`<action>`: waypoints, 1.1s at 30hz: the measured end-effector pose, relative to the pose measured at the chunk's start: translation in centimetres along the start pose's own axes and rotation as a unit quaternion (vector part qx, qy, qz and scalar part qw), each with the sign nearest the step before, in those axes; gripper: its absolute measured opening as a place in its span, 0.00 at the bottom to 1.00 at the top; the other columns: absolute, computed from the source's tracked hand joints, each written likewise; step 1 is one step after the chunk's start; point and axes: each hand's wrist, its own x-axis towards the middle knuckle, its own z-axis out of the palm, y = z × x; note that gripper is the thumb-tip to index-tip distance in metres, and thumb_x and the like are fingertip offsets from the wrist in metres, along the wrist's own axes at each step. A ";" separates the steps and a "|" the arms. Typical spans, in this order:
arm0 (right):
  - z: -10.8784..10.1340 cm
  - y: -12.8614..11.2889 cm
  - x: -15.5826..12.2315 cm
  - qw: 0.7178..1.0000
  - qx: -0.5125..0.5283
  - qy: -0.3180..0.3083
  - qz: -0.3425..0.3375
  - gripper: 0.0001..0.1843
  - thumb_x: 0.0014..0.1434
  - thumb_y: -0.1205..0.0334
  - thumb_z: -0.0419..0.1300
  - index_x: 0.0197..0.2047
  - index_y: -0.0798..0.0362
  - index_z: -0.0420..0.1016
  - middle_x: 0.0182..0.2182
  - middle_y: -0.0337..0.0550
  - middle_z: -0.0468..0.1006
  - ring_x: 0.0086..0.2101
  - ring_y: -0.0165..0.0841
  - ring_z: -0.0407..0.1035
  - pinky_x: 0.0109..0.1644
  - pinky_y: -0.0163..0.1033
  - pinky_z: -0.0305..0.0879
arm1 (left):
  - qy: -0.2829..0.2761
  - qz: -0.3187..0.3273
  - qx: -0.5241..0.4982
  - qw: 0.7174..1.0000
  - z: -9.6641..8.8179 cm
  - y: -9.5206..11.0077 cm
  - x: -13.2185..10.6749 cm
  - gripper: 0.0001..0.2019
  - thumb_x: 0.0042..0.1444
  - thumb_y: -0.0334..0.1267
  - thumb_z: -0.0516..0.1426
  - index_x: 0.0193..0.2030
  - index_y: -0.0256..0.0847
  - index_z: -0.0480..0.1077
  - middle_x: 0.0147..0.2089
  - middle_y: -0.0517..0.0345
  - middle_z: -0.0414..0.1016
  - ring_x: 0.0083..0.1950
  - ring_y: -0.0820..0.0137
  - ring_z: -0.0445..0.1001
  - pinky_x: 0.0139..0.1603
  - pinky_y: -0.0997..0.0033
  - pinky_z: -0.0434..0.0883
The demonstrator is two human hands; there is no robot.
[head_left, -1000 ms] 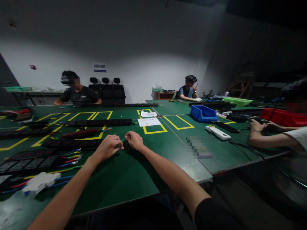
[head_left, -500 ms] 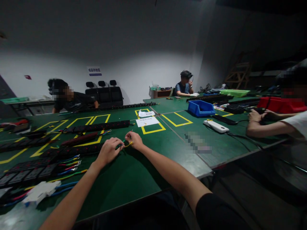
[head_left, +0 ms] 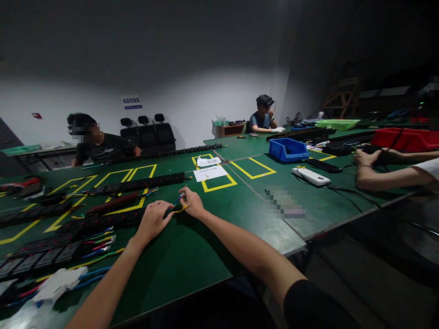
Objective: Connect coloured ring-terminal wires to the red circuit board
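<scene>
Over the end of a black power strip (head_left: 113, 220), where its wires come out, my left hand (head_left: 155, 223) is closed round the wires, its fingertips partly hidden. My right hand (head_left: 192, 203) pinches a blue wire (head_left: 177, 199) close to its metal end. Below it, a yellow-green wire (head_left: 179, 210) curves between the two hands. Nearer me on the left lie more black power strips (head_left: 51, 256) with coloured wire ends (head_left: 103, 242), and a white plastic part (head_left: 56, 287) with thick blue wires.
Paper labels (head_left: 210, 173) and yellow tape outlines (head_left: 254, 177) mark the green table (head_left: 212, 246). To the right are a blurred-out flat object (head_left: 283, 204), a white power bank (head_left: 311, 177), a blue bin (head_left: 288, 151) and a red bin (head_left: 401, 138). A co-worker's hands (head_left: 368, 162) work there; two other people sit beyond.
My left hand has slid back left from the wire ends, its fingers lower and flatter. My right hand now shows the blue wire's metal end in its pinch. The view shifted slightly.
</scene>
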 end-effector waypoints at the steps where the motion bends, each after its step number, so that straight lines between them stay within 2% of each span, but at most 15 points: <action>1: 0.0 0.0 0.0 1.000 0.018 0.006 0.006 0.23 0.63 0.66 0.57 0.61 0.48 0.68 0.44 0.43 0.83 0.41 0.37 0.77 0.45 0.38 0.69 | -0.002 0.002 0.001 1.000 0.1 -0.1 0.0 0.11 0.63 0.39 0.55 0.48 0.43 0.75 0.49 0.47 0.80 0.55 0.54 0.74 0.55 0.51 0.67; 4: 0.1 0.1 0.3 0.991 0.123 0.028 0.042 0.32 0.62 0.66 0.56 0.69 0.48 0.57 0.44 0.42 0.82 0.35 0.34 0.77 0.41 0.37 0.71 | -0.010 0.007 0.001 1.000 0.3 -0.5 0.0 0.11 0.63 0.38 0.55 0.48 0.45 0.76 0.49 0.49 0.81 0.58 0.53 0.73 0.58 0.48 0.66; 6: 0.0 0.3 0.6 0.969 0.224 0.038 0.094 0.34 0.62 0.67 0.53 0.70 0.49 0.55 0.43 0.42 0.82 0.30 0.32 0.76 0.36 0.36 0.72 | -0.016 0.004 -0.002 1.000 0.4 -0.5 0.0 0.10 0.62 0.38 0.56 0.47 0.45 0.76 0.49 0.51 0.82 0.60 0.52 0.72 0.59 0.47 0.65; 8: -0.3 0.5 0.9 0.936 0.311 0.049 0.155 0.30 0.61 0.66 0.49 0.66 0.51 0.61 0.39 0.42 0.81 0.25 0.31 0.74 0.29 0.34 0.70 | -0.020 -0.005 -0.007 1.000 0.3 -0.5 0.0 0.09 0.62 0.37 0.56 0.45 0.45 0.76 0.49 0.52 0.82 0.60 0.52 0.72 0.59 0.46 0.65; 10: -0.8 0.7 1.1 0.917 0.353 0.062 0.179 0.21 0.60 0.64 0.46 0.52 0.55 0.73 0.35 0.43 0.80 0.22 0.30 0.71 0.25 0.34 0.67 | -0.021 -0.013 -0.014 1.000 0.2 -0.4 0.0 0.08 0.62 0.36 0.56 0.44 0.45 0.76 0.48 0.51 0.81 0.61 0.52 0.72 0.59 0.46 0.65; 12: -1.4 0.9 1.1 0.911 0.360 0.084 0.182 0.16 0.59 0.60 0.47 0.35 0.56 0.75 0.30 0.43 0.78 0.22 0.29 0.69 0.25 0.32 0.66 | -0.022 -0.020 -0.020 0.999 0.2 -0.3 -0.1 0.07 0.62 0.36 0.57 0.43 0.44 0.76 0.48 0.51 0.81 0.61 0.52 0.72 0.60 0.47 0.65; 13: -1.8 0.9 1.2 0.910 0.354 0.106 0.190 0.14 0.57 0.59 0.48 0.31 0.55 0.74 0.27 0.42 0.77 0.22 0.29 0.68 0.24 0.32 0.64 | -0.023 -0.022 -0.021 0.999 0.2 -0.2 -0.1 0.07 0.62 0.36 0.57 0.43 0.44 0.76 0.48 0.51 0.81 0.61 0.52 0.72 0.60 0.47 0.65; 18: -5.0 -0.2 2.0 0.917 0.295 0.201 0.179 0.13 0.54 0.57 0.52 0.23 0.52 0.70 0.19 0.36 0.69 0.20 0.29 0.63 0.23 0.32 0.59 | -0.022 -0.024 -0.027 0.999 0.3 -0.1 -0.3 0.07 0.63 0.34 0.57 0.44 0.43 0.76 0.49 0.50 0.80 0.61 0.53 0.71 0.60 0.48 0.66; 21: -7.9 -1.9 2.4 0.914 0.304 0.217 0.159 0.12 0.54 0.58 0.53 0.24 0.52 0.70 0.19 0.36 0.68 0.19 0.28 0.61 0.22 0.31 0.56 | -0.022 -0.023 -0.035 0.999 0.3 0.1 -0.5 0.07 0.63 0.34 0.57 0.45 0.43 0.76 0.49 0.52 0.80 0.62 0.54 0.70 0.61 0.48 0.65; 23: -9.9 -3.3 1.6 0.920 0.314 0.176 0.156 0.11 0.55 0.58 0.53 0.24 0.52 0.69 0.18 0.35 0.67 0.18 0.26 0.59 0.21 0.31 0.54 | -0.022 -0.024 -0.041 0.999 0.2 0.3 -0.6 0.08 0.64 0.34 0.57 0.46 0.44 0.76 0.49 0.52 0.80 0.63 0.55 0.69 0.62 0.48 0.64; 25: -12.0 -4.5 -0.5 0.946 0.289 0.087 0.121 0.12 0.56 0.57 0.55 0.24 0.53 0.69 0.19 0.35 0.68 0.18 0.26 0.60 0.21 0.30 0.55 | -0.027 -0.024 -0.046 0.998 0.2 0.5 -0.8 0.07 0.64 0.35 0.58 0.47 0.44 0.76 0.50 0.53 0.80 0.63 0.55 0.68 0.62 0.48 0.63; 27: -13.9 -5.1 -3.8 0.973 0.220 -0.031 0.068 0.15 0.61 0.54 0.56 0.27 0.53 0.72 0.20 0.37 0.71 0.20 0.27 0.63 0.23 0.31 0.58 | -0.031 -0.022 -0.044 0.998 0.1 0.8 -0.9 0.07 0.64 0.36 0.59 0.47 0.44 0.76 0.50 0.54 0.80 0.63 0.54 0.68 0.63 0.48 0.63; 30: -15.9 -3.9 -10.0 0.987 0.082 -0.135 0.016 0.17 0.65 0.54 0.55 0.27 0.51 0.74 0.22 0.39 0.74 0.24 0.30 0.69 0.28 0.32 0.62 | -0.040 -0.023 -0.041 0.998 0.0 0.9 -1.2 0.07 0.65 0.37 0.59 0.47 0.45 0.76 0.51 0.55 0.79 0.64 0.55 0.68 0.63 0.48 0.62; 32: -16.3 -1.9 -14.0 0.986 0.047 -0.161 0.006 0.17 0.66 0.53 0.55 0.28 0.48 0.76 0.22 0.38 0.76 0.24 0.30 0.71 0.28 0.32 0.63 | -0.043 -0.031 -0.032 0.998 -0.1 0.9 -1.4 0.08 0.65 0.37 0.59 0.50 0.46 0.75 0.56 0.54 0.77 0.65 0.56 0.67 0.65 0.47 0.61; 33: -16.3 -0.8 -15.7 0.986 0.030 -0.160 0.027 0.17 0.66 0.53 0.55 0.28 0.46 0.77 0.22 0.38 0.76 0.24 0.31 0.72 0.28 0.32 0.65 | -0.042 -0.038 -0.025 0.998 -0.2 0.8 -1.5 0.09 0.65 0.37 0.59 0.51 0.47 0.75 0.59 0.53 0.75 0.65 0.56 0.66 0.66 0.46 0.61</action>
